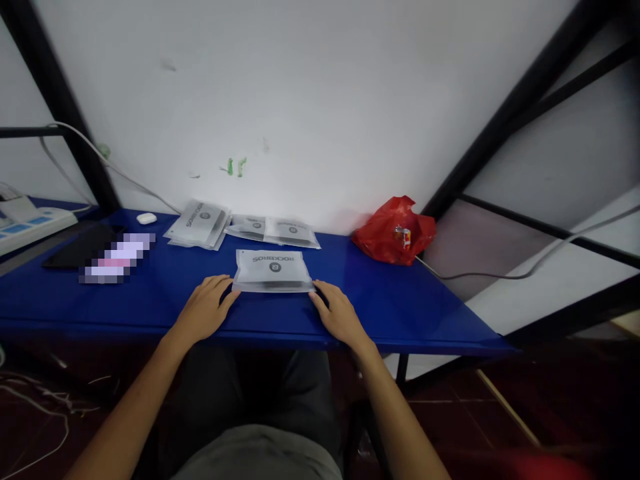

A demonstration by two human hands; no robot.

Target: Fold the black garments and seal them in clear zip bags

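Note:
A frosted plastic zip bag (273, 268), printed ROCKBROS with a round logo, lies flat on the blue table between my hands. My left hand (207, 308) rests on the tabletop at the bag's near left corner, thumb and fingers apart. At the near right corner is my right hand (337, 310), its fingers stretched out and the thumb apart from them. The fingertips of both hands meet the bag's edges, without a visible grip on it. Behind it lie a stack of similar bags (200, 223) and, to their right, more bags (291, 232) partly overlapping.
A crumpled red plastic bag (395, 233) sits at the back right, near a cable. On the left are a white earbud case (147, 218), a dark flat device (83, 247), a phone-like item with a blurred screen (117, 259) and a white power strip (37, 227). Black metal posts flank the table.

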